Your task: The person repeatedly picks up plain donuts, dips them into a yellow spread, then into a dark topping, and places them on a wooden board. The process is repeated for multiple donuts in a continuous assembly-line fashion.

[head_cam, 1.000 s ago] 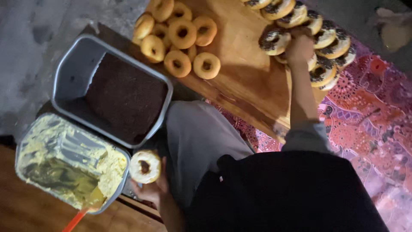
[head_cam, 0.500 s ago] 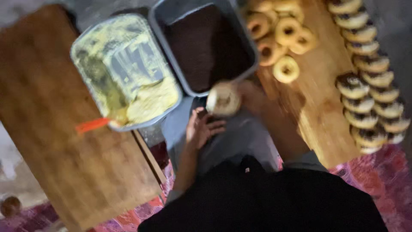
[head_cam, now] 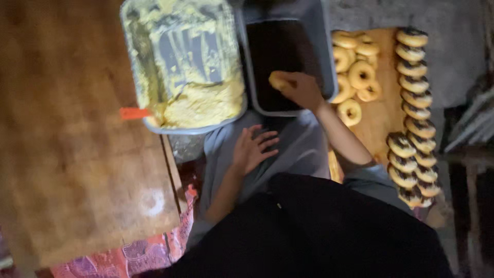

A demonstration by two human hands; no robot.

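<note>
A bare wooden board fills the left side, its right edge running down beside the trays. Next to it sits a grey tray of yellow cream, with an orange handle sticking out over its lower left corner. Below that tray, the left hand lies flat and open on the grey lap, fingers spread, holding nothing. Touching the cream tray on its right is a second grey tray of dark chocolate. The right hand is closed around a doughnut, holding it over the chocolate near the tray's lower right rim. Further right, a second wooden board carries a cluster of plain doughnuts, then a bare strip, then a long row of chocolate-topped doughnuts along its far right edge.
</note>
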